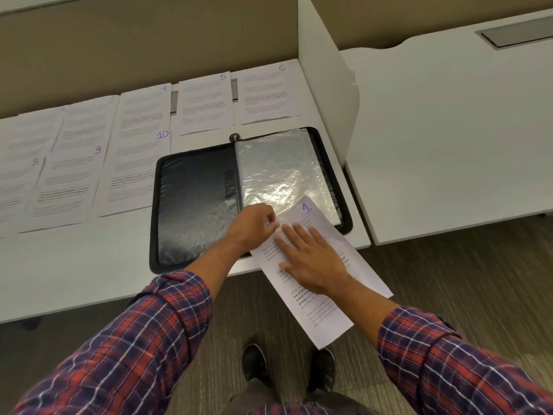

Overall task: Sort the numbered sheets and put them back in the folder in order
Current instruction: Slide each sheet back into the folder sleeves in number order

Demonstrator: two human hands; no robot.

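White table: open black folder lies flat at near right, a clear sleeve uppermost on its right half. Far row, left to right: sheet 4, sheet 5, sheet 6. Nearer row at left: sheet 8, sheet 9, sheet 10, the last with its right margin under the folder's left edge.

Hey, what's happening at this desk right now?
A person appears to be filing sheet 1 into the open black folder. The right hand presses flat on the sheet, which hangs off the desk edge, while the left hand pinches the clear sleeve at its near edge. Other numbered sheets lie spread on the desk.
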